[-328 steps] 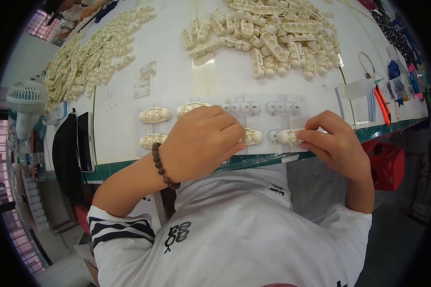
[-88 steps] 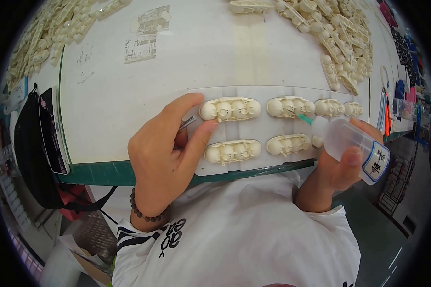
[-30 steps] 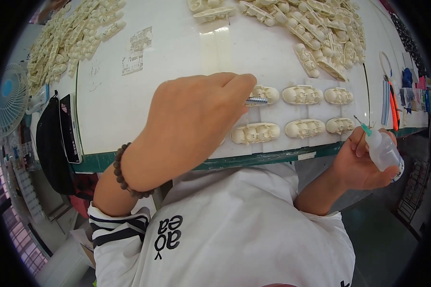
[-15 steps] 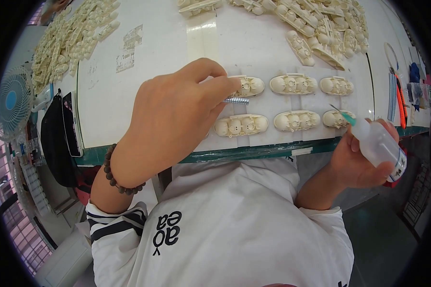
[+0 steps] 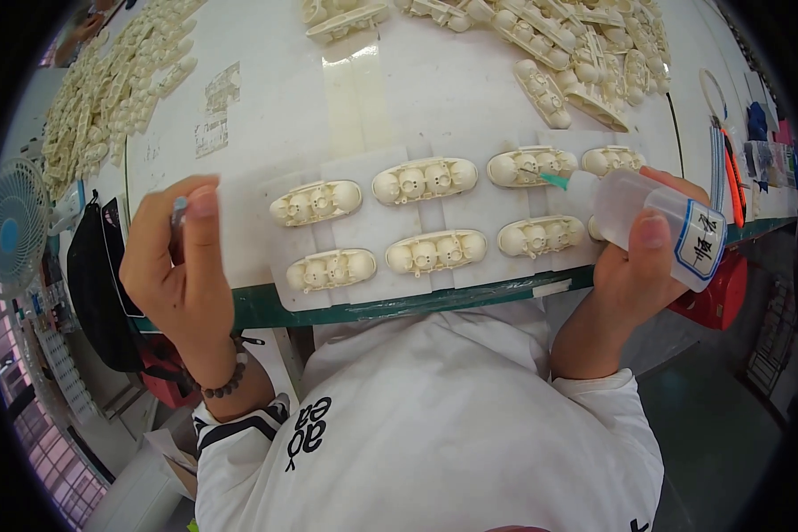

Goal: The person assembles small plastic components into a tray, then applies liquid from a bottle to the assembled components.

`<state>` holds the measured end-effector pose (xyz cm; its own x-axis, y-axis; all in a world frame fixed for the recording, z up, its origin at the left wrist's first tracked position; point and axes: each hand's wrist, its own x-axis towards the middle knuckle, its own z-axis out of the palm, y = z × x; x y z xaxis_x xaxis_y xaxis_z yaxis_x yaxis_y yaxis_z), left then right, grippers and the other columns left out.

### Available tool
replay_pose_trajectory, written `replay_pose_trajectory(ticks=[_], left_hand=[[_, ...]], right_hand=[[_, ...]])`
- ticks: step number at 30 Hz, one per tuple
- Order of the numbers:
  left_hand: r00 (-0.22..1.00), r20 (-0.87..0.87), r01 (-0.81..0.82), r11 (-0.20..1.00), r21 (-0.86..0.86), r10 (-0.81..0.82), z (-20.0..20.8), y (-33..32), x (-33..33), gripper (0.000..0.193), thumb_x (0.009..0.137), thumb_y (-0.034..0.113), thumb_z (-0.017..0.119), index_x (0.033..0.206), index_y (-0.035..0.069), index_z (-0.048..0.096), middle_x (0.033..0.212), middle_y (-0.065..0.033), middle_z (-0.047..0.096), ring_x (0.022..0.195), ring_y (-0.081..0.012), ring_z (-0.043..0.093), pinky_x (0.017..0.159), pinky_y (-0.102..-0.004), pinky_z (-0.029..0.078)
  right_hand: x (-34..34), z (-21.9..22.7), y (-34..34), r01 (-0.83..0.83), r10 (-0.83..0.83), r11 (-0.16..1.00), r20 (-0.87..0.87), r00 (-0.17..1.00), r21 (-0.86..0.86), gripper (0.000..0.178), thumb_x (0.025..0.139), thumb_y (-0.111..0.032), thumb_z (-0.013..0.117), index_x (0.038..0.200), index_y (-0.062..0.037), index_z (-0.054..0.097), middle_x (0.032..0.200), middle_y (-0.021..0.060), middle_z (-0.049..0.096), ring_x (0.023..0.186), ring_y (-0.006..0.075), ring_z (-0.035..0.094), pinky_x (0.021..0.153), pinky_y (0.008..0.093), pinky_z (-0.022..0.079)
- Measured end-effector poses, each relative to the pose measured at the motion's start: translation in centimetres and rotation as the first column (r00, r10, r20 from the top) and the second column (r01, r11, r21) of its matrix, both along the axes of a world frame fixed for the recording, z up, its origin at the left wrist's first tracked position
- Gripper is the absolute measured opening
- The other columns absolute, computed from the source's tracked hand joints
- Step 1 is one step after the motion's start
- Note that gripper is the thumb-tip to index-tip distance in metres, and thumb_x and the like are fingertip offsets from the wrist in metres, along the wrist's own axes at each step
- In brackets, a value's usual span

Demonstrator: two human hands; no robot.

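In the head view, glossy cream moulded parts [image 5: 424, 180], oval and knobbly, lie in two rows on pale sheets at the white table [image 5: 417, 80]'s near edge. The right hand [image 5: 634, 266] wraps a translucent squeeze bottle [image 5: 652, 217], its green nozzle touching an upper-row part. The left hand [image 5: 179, 266] pinches a small metallic piece [image 5: 179, 211], mostly hidden by fingertips.
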<state>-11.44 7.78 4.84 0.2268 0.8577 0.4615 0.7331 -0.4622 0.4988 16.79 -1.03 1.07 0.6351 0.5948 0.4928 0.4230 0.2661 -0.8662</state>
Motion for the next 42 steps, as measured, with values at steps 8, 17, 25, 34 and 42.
replay_pose_trajectory(ticks=[8, 17, 25, 34, 42], left_hand=[[0.965, 0.175, -0.177, 0.978, -0.11, 0.194, -5.2, -0.6, -3.1, 0.021, 0.093, 0.016, 0.062, 0.087, -0.003, 0.066, 0.069, 0.0026, 0.055, 0.06, -0.0028, 0.039, 0.052, -0.018, 0.03], [0.955, 0.201, -0.172, 0.958, -0.229, 0.219, -5.3, -0.4, -2.8, 0.025, 0.093, 0.019, 0.063, 0.086, -0.004, 0.066, 0.071, 0.0, 0.058, 0.063, -0.0051, 0.044, 0.057, -0.0187, 0.035], [0.963, 0.188, -0.151, 0.964, -0.218, 0.194, -5.4, -0.3, -2.9, 0.028, 0.095, 0.022, 0.059, 0.087, -0.004, 0.066, 0.071, 0.0, 0.058, 0.062, -0.0048, 0.043, 0.056, -0.0193, 0.034], [0.966, 0.176, -0.142, 0.959, -0.244, 0.188, -5.1, -0.3, -2.9, 0.033, 0.098, 0.025, 0.054, 0.087, -0.003, 0.067, 0.067, 0.0017, 0.053, 0.058, -0.004, 0.037, 0.052, -0.0205, 0.028], [0.961, 0.194, -0.147, 0.956, -0.254, 0.199, -5.3, -0.2, -2.9, 0.034, 0.098, 0.026, 0.054, 0.087, -0.004, 0.067, 0.065, 0.0028, 0.05, 0.058, -0.0034, 0.036, 0.051, -0.0208, 0.026]], right_hand=[[-0.1, 0.2, -0.3, 0.02, -0.017, 0.999, 0.073, 0.997, -0.042, 0.04, 0.076, -0.028, 0.068, 0.093, 0.0079, 0.061, 0.084, 0.0138, 0.062, 0.072, 0.018, 0.061, 0.068, 0.028, 0.051], [0.1, -0.1, -0.4, 0.05, -0.045, 0.998, 0.126, 0.991, -0.037, 0.041, 0.077, -0.029, 0.068, 0.094, 0.0077, 0.061, 0.084, 0.0143, 0.063, 0.072, 0.0189, 0.062, 0.067, 0.0283, 0.051], [1.9, -0.3, -1.9, -0.044, 0.036, 0.991, 0.069, 0.997, 0.129, 0.042, 0.079, -0.031, 0.066, 0.097, 0.0063, 0.058, 0.085, 0.0111, 0.058, 0.077, 0.0193, 0.059, 0.072, 0.0295, 0.05], [1.6, -0.7, -2.0, 0.279, -0.259, 0.96, 0.321, 0.911, -0.016, 0.061, 0.08, -0.052, 0.064, 0.096, 0.0069, 0.059, 0.086, 0.0126, 0.057, 0.073, 0.019, 0.055, 0.064, 0.0276, 0.044], [1.3, -0.7, -1.4, 0.27, -0.271, 0.962, 0.306, 0.913, 0.044, 0.05, 0.076, -0.038, 0.073, 0.094, 0.007, 0.059, 0.08, 0.0106, 0.058, 0.069, 0.0172, 0.059, 0.063, 0.0267, 0.051]])
